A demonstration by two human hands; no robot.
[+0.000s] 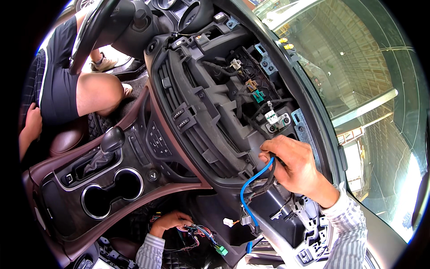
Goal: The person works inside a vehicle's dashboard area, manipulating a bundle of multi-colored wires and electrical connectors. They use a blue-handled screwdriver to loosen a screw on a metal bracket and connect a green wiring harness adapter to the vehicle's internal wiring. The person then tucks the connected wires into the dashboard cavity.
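This is the inside of a car, with a dark dashboard (214,141) that is open on top so its insides show. Past the big front window (313,58) is a large shed-like place with bright light coming in low on the right. The right hand (290,163) is up by the open dashboard, its fingers closed around one blue cable (243,193) and a black cable (271,177) beside it. The blue cable bends down from those fingers to the side of the dashboard. The left hand (172,221) is lower down, pinching one bunch of thin wires (195,229) of many colors, with one green plug (221,250) at the end. Near the blue cable is one small white plug (229,222). Inside the dashboard I count one tan plug (251,84) and one teal plug (258,96). Two yellow bits (285,44) sit near the window. The middle console (67,219) has one gear stick (112,140) and two round cup holders (96,201). Its button panel (157,140) has pale marks too tiny to read. Another person's bare leg (101,92) shows at the left.
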